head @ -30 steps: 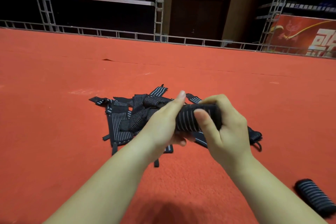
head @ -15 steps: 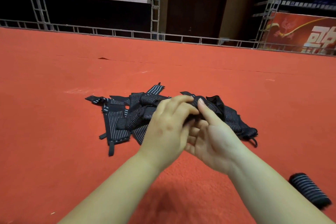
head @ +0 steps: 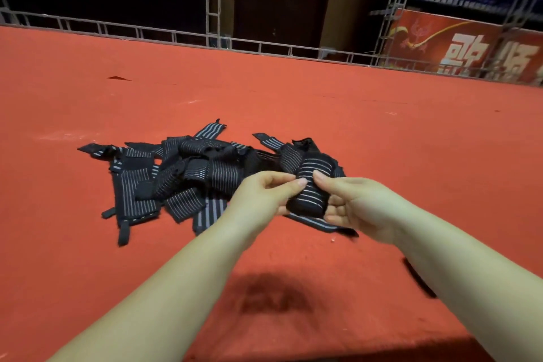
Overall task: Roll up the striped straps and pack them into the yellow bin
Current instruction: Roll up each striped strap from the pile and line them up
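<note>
A partly rolled black strap with grey stripes stands between my two hands, just above the red floor. My left hand pinches its left side with thumb and fingers. My right hand cups its right side, thumb on the front. Its loose end trails back over the heap. A pile of several unrolled striped straps lies on the floor to the left and behind. The yellow bin is not in view.
A rolled strap lies on the red carpet, mostly hidden behind my right forearm. A metal railing and truss posts edge the carpet at the back. A red banner hangs at far right.
My hands have dropped lower and moved apart. The strap roll has turned from lying crosswise in both hands to standing upright between them. The view has tilted down.
</note>
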